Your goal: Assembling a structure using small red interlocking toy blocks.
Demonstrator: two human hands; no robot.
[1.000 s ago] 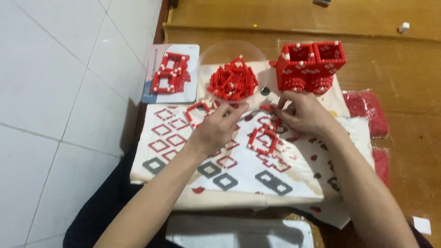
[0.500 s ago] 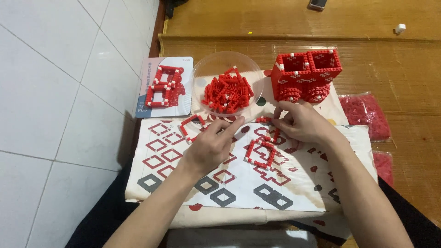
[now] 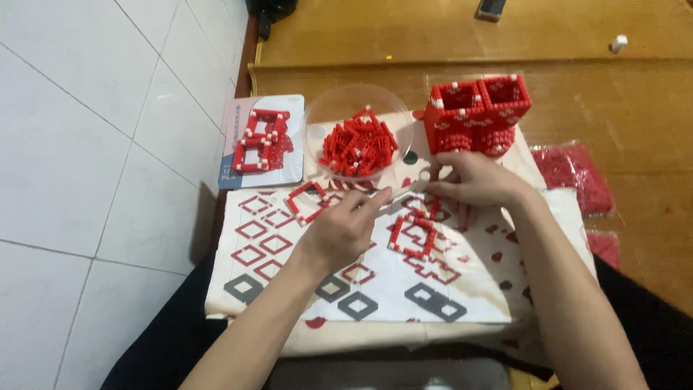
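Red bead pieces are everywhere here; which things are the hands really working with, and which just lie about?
In use:
left hand
right hand
pale strip between both hands
pattern sheet
bowl of red pieces

Lying about:
finished red box
card with red frames
bags of red beads

The right hand (image 3: 473, 180) covers whatever its curled fingers (image 3: 440, 189) pinch, so the piece cannot be told. The small pale tool (image 3: 408, 193) between both hands is blurred. The dark flat device (image 3: 493, 8) and the red bead bag (image 3: 605, 249) are cut off by the frame's edges.
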